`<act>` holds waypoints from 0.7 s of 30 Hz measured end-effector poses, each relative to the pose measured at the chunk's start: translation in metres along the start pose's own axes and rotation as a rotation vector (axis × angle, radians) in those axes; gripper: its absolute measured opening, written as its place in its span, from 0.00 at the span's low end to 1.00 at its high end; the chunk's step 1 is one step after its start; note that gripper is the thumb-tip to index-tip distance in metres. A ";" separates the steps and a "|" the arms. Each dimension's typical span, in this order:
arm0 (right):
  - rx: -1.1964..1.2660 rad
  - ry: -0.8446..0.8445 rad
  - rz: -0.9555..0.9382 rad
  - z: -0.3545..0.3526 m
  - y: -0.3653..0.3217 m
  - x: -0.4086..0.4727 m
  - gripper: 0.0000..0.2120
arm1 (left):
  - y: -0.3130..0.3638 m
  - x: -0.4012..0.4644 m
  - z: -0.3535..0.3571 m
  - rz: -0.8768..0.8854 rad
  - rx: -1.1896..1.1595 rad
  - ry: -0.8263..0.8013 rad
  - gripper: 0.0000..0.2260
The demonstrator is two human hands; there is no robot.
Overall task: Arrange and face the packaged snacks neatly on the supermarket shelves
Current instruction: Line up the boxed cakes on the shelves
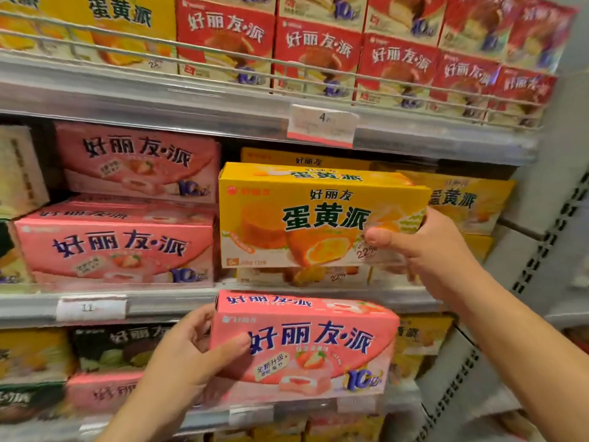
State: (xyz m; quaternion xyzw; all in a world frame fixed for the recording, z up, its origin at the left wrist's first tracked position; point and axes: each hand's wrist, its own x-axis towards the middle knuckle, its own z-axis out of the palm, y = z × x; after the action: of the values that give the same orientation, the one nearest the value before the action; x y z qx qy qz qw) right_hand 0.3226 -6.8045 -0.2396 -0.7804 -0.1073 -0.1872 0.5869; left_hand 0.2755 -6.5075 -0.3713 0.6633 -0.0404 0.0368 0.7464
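Head view shows us at the snack shelves with a box in each hand. Our right hand grips the yellow box by its right end, thumb pressed across the front face and fingers curled behind; the box extends toward nine o'clock from the hand, upright and facing us, held in front of the middle shelf. More yellow boxes stand behind it and toward three o'clock of it, on that shelf. Our left hand grips the pink box by its left end, thumb on the front and fingers wrapped around the side; this box extends toward three o'clock from the hand and hangs at six o'clock of the yellow one, just apart from it, in front of the shelf edge. At nine o'clock of the yellow box, stacked pink boxes sit on the middle shelf. On the top shelf, red boxes fill the row behind a wire rail.
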 end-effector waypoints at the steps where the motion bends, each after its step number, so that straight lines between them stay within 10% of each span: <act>1: -0.006 -0.007 0.012 -0.003 0.002 0.005 0.28 | -0.001 -0.001 0.007 -0.005 0.004 0.020 0.24; 21: -0.239 0.120 0.029 0.022 0.023 0.053 0.27 | 0.023 0.000 0.024 0.017 0.104 0.071 0.26</act>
State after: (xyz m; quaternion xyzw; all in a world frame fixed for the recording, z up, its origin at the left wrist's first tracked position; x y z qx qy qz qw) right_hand 0.3834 -6.7933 -0.2426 -0.8337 -0.0375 -0.2364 0.4976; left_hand 0.2729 -6.5286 -0.3457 0.6991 -0.0178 0.0687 0.7115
